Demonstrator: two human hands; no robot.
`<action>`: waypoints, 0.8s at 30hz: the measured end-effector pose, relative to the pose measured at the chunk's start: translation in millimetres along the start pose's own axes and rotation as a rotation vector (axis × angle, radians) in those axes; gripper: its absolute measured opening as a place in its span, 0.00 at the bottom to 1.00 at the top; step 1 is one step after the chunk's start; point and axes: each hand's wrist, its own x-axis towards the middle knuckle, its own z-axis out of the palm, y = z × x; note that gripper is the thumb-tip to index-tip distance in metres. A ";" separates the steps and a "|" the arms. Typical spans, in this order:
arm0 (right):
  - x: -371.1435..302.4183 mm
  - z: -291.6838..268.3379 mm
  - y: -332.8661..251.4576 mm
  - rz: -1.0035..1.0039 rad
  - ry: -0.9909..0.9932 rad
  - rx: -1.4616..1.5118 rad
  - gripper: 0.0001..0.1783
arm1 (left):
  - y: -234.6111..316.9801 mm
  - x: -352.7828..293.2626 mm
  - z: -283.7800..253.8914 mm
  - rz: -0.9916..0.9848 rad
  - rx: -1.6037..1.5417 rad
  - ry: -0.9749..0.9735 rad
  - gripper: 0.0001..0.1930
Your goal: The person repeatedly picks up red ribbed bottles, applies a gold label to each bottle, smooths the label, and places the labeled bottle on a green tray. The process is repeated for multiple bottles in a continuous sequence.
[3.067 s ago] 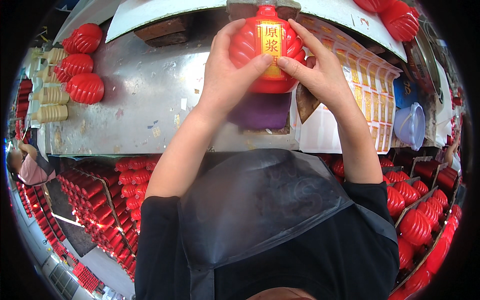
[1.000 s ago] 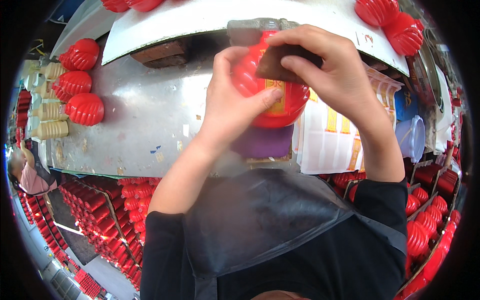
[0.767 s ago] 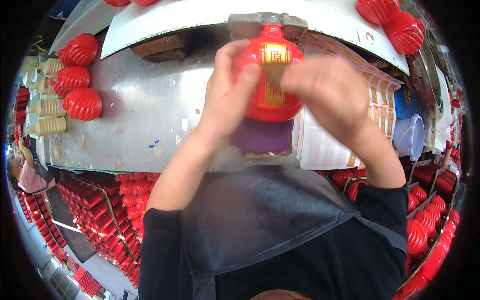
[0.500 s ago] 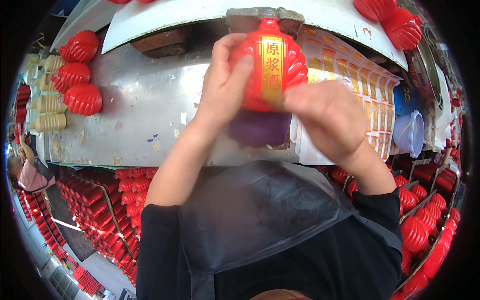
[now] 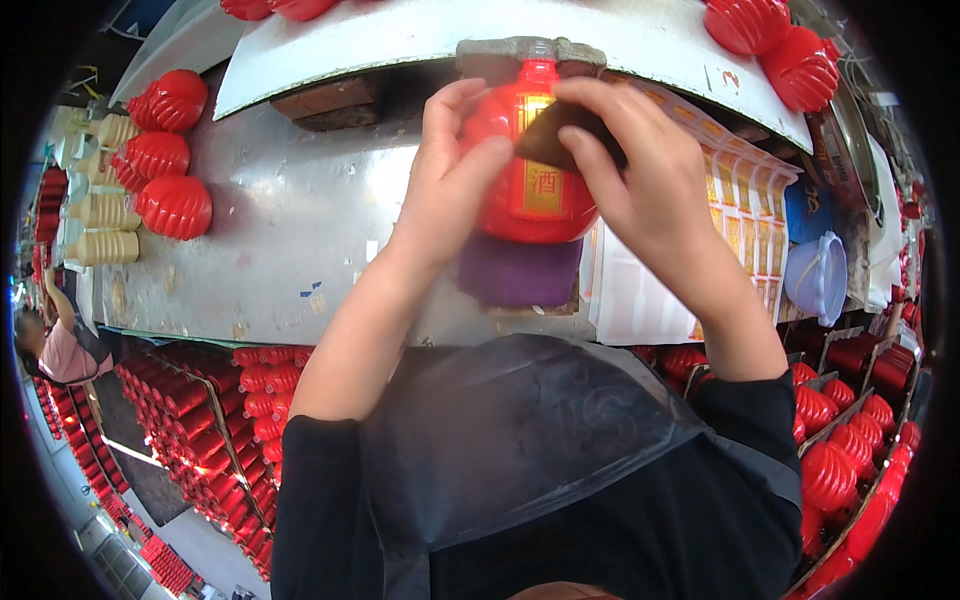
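Note:
A red ribbed lantern-shaped bottle [image 5: 530, 195] with a gold label strip stands on a purple pad [image 5: 520, 272] on the metal table [image 5: 290, 230]. My left hand [image 5: 450, 175] grips its left side. With my right hand [image 5: 650, 190] I press a small dark brown pad [image 5: 555, 135] against the upper part of the label.
Red bottles [image 5: 165, 150] and cream ribbed pieces [image 5: 100, 230] lie at the table's left. A sheet of gold labels [image 5: 740, 230] and a pale blue lidded tub [image 5: 818, 275] lie right. Crates of red bottles [image 5: 200, 400] fill the floor below. A person [image 5: 55, 345] is far left.
My right hand came up from the lower right of the bottle to its upper label, pressing the dark pad there again. The left hand kept its hold.

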 end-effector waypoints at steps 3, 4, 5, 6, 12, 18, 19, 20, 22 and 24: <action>30.6 7.0 18.1 -0.010 -0.021 -0.089 0.15 | 3.0 7.0 -1.1 0.036 0.200 -0.031 0.34; 37.4 7.7 24.5 0.003 -0.066 -0.122 0.15 | 4.8 11.2 -2.3 0.022 0.239 -0.041 0.35; 42.4 8.7 30.9 0.005 -0.087 -0.139 0.15 | 7.0 16.0 -3.3 0.023 0.293 -0.049 0.35; 45.3 10.5 36.9 0.020 -0.131 -0.169 0.15 | 9.1 22.3 -4.1 -0.035 0.304 -0.065 0.33; 43.4 4.7 44.6 0.089 -0.041 -0.026 0.16 | 14.1 47.9 1.9 -0.154 0.192 -0.040 0.18; 21.3 -12.5 -6.5 -0.053 -0.099 0.075 0.19 | 11.7 43.0 6.3 -0.158 -0.005 0.026 0.08; 21.9 -10.3 -8.5 -0.105 -0.068 0.027 0.17 | 11.3 40.1 6.9 -0.143 -0.028 0.027 0.08; 21.6 -9.7 -9.7 -0.040 -0.049 -0.066 0.16 | 10.9 37.4 7.6 -0.118 -0.046 0.031 0.07; 24.0 -6.3 -5.7 -0.033 -0.023 -0.125 0.15 | 9.3 30.6 10.3 -0.076 -0.109 0.031 0.07; 27.1 -4.0 1.3 -0.001 -0.060 -0.124 0.15 | 9.1 24.8 9.8 -0.046 -0.149 0.042 0.08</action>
